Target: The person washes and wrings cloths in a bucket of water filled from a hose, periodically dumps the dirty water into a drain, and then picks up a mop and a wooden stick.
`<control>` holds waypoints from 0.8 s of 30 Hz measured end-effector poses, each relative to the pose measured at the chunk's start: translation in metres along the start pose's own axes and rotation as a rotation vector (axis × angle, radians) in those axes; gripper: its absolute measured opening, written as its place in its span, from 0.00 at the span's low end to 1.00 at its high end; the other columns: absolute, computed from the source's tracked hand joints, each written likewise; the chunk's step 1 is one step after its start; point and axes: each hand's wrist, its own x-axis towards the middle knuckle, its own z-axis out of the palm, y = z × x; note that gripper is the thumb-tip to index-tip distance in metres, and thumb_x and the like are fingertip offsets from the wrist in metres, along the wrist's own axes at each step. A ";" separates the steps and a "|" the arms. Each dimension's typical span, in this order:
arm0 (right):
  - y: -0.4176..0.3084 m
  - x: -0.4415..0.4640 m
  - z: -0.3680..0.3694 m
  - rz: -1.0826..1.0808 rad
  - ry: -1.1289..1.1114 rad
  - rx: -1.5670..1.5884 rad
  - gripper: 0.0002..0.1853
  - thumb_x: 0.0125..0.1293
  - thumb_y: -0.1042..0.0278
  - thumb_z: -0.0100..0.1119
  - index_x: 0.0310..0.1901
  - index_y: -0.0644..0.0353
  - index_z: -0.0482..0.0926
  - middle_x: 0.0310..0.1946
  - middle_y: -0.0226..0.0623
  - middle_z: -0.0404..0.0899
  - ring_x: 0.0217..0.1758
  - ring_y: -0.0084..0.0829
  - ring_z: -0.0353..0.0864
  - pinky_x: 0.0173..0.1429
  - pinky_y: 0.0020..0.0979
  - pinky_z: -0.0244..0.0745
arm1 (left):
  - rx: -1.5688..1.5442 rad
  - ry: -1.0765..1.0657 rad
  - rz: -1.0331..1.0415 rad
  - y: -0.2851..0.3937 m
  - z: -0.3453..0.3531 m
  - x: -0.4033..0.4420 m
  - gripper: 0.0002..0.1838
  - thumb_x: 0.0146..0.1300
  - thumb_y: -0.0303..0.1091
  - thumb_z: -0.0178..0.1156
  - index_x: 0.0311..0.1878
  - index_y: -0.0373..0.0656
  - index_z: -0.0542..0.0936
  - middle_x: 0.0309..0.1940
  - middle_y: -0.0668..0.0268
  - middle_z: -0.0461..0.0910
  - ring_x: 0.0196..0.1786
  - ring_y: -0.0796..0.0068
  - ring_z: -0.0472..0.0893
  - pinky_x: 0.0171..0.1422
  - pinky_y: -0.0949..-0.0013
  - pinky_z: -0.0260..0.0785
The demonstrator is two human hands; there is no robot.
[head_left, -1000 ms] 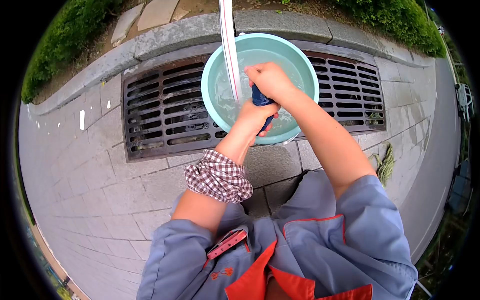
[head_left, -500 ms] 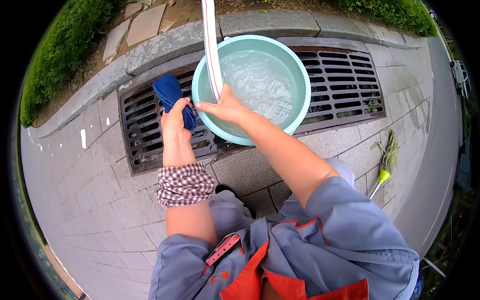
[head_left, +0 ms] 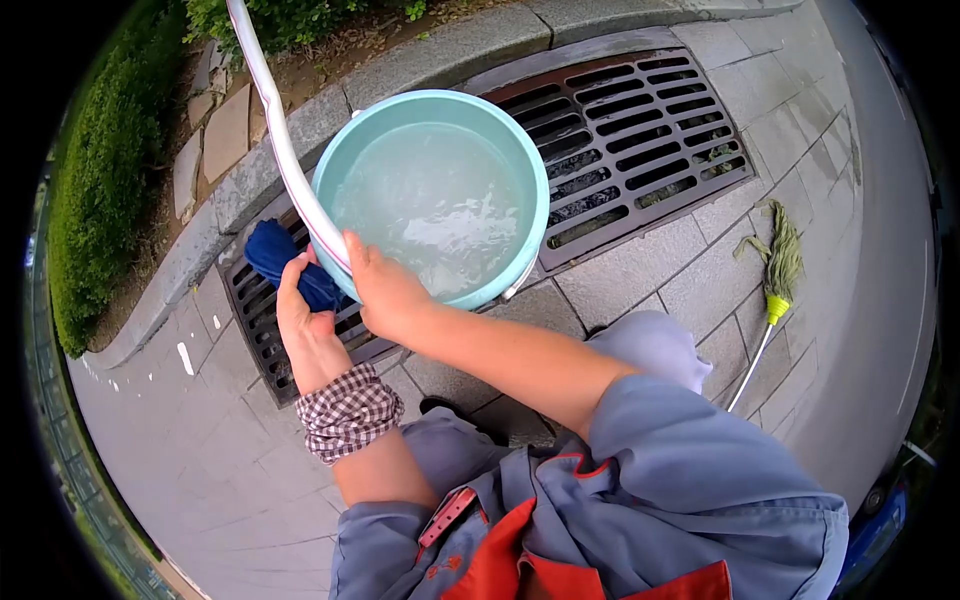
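My left hand (head_left: 306, 318) is closed round a wet, bundled dark blue cloth (head_left: 278, 254), left of the bucket and above the drain grate. A light teal bucket (head_left: 532, 180) holds cloudy, rippling water. Across its left rim runs a white hose (head_left: 284, 150) with a thin red stripe. My right hand (head_left: 382, 286) is wrapped round the hose's lower part at the bucket's lower left rim, close beside the cloth. The hose's end is hidden by my right hand.
A metal drain grate (head_left: 640, 140) lies under and right of the bucket. A green-stranded mop (head_left: 780, 262) rests on the paving at the right. Beyond the bucket runs a stone kerb (head_left: 440, 50), with a hedge (head_left: 110, 190) at the left. A road (head_left: 885, 230) borders the right.
The blue cloth, first squeezed by both hands over the bucket, is now left of it in my left hand. My right hand has let go of it and taken the hose. The view has turned.
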 end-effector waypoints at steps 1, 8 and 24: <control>0.003 -0.001 -0.021 -0.005 0.028 0.039 0.46 0.48 0.79 0.64 0.67 0.70 0.47 0.46 0.55 0.71 0.46 0.51 0.78 0.47 0.43 0.76 | -0.013 -0.104 0.002 -0.001 0.014 -0.007 0.15 0.57 0.28 0.59 0.47 0.33 0.77 0.42 0.60 0.82 0.46 0.68 0.82 0.53 0.68 0.75; 0.050 -0.015 -0.155 0.153 0.182 -0.040 0.27 0.56 0.64 0.66 0.50 0.64 0.60 0.42 0.52 0.76 0.40 0.55 0.81 0.43 0.45 0.78 | -0.011 -0.386 0.058 -0.041 0.114 -0.026 0.27 0.59 0.26 0.60 0.62 0.35 0.66 0.55 0.53 0.76 0.54 0.63 0.78 0.57 0.64 0.74; 0.176 0.034 -0.250 0.401 0.402 0.054 0.24 0.60 0.49 0.61 0.44 0.62 0.70 0.34 0.48 0.82 0.41 0.47 0.83 0.47 0.44 0.76 | 0.053 -0.196 -0.180 -0.117 0.083 0.032 0.08 0.58 0.27 0.62 0.40 0.39 0.74 0.31 0.63 0.80 0.33 0.69 0.81 0.36 0.67 0.78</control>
